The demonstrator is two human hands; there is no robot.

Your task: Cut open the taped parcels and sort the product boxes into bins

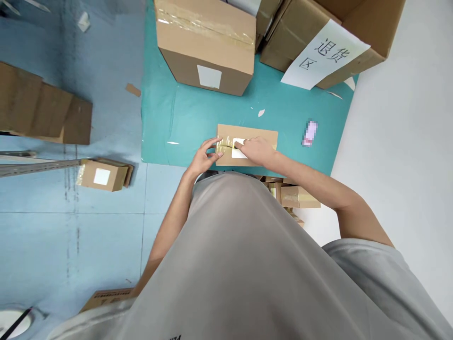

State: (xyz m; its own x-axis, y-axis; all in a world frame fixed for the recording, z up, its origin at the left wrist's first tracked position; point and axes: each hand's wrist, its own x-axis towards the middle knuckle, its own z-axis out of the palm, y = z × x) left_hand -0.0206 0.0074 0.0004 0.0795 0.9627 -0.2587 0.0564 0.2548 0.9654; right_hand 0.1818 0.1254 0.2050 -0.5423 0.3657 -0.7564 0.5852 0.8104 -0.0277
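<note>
A flat brown cardboard box (264,132) lies near the front edge of the table, with clear tape along its top and a white label (239,152) on it. My left hand (201,158) is at the box's left end, thumb and fingers spread apart, the tips touching the taped end. Across the label lies my right hand (257,150), its index finger extended onto the label's left part and the other fingers curled under. Whatever may be inside those curled fingers is hidden.
On the green table (198,111) stand a large taped carton (208,42) and an open carton (300,33) bearing a paper sign (325,56). A blurred pinkish object (310,133) lies at right. Cartons (46,106) and a smaller box (113,174) are at left; several boxes (297,196) sit below the table edge.
</note>
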